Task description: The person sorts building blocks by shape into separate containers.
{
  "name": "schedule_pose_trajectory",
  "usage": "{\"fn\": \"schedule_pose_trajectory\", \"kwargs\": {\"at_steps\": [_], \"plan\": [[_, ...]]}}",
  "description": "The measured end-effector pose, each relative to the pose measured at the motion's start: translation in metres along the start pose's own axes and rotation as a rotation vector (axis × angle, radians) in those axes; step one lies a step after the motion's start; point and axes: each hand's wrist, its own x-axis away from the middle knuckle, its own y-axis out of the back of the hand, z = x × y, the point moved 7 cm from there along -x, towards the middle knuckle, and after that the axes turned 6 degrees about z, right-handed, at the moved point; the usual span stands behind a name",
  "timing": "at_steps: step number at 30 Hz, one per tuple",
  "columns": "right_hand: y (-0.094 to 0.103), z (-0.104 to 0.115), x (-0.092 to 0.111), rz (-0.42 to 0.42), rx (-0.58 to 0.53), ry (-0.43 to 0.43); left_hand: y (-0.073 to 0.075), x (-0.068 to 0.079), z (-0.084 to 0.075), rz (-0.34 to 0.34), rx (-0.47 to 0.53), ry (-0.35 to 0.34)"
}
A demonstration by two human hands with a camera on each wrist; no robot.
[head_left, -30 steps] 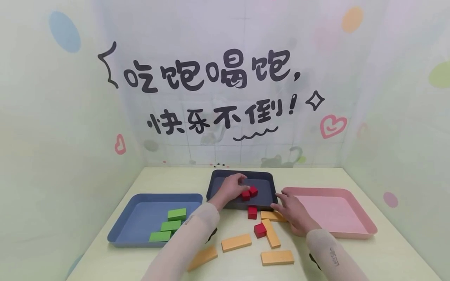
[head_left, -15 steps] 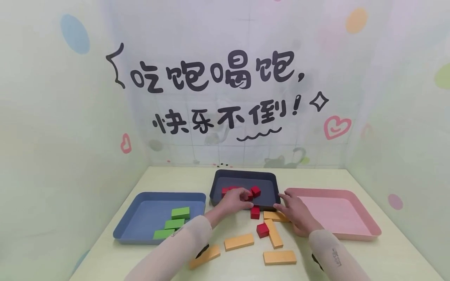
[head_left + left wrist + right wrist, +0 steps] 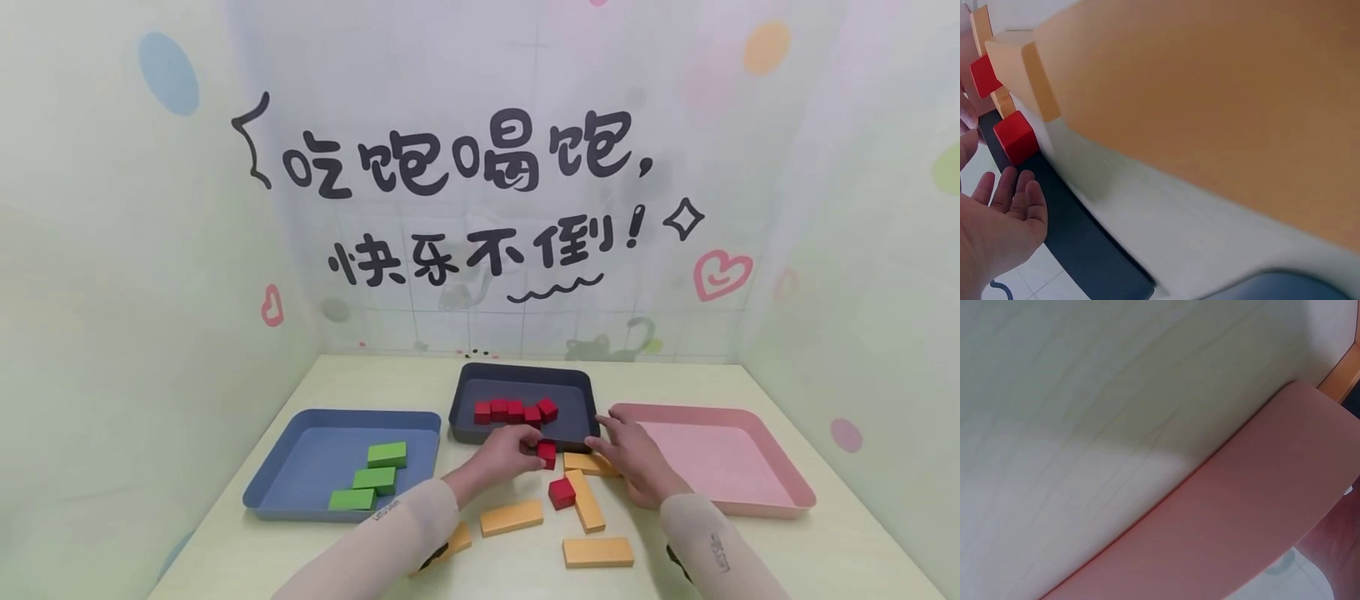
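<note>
My left hand [image 3: 502, 457] is at the front edge of the dark tray [image 3: 573, 408], its thumb and fingers apart beside a red cube [image 3: 547, 455] on the table. In the left wrist view, the fingertips [image 3: 1005, 181] lie just short of that cube, with no grip on it visible. A row of several red cubes [image 3: 514, 410] is inside the dark tray. My right hand [image 3: 636, 457] reaches over the pink tray's near-left corner, fingertips at the dark tray's right edge. Most of that hand is outside the right wrist view. Another red cube [image 3: 562, 493] touches an orange block [image 3: 587, 502].
A blue tray [image 3: 273, 467] at left holds green blocks [image 3: 375, 480]. The pink tray [image 3: 720, 458] stands at right. Orange blocks lie about the front of the table, among them one front right [image 3: 597, 552] and one in the middle [image 3: 512, 518]. Printed cloth walls surround the table.
My left hand has drawn back from inside the dark tray to the loose red cube at its front edge, uncovering the row of red cubes. The right hand has stayed by the tray's edge.
</note>
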Motion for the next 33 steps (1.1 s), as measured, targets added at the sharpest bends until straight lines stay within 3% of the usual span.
{"fn": "schedule_pose_trajectory", "kwargs": {"at_steps": [13,22,33], "plan": [[0.003,0.006,0.0,-0.037,0.169,0.075,-0.007,0.003,0.002,0.009,-0.054,0.013],[0.0,0.001,0.003,0.0,0.06,0.019,-0.016,-0.001,-0.002,-0.04,-0.192,0.077],[0.002,0.004,0.003,-0.008,0.066,0.041,-0.019,-0.005,-0.006,-0.059,-0.255,0.097]]}}
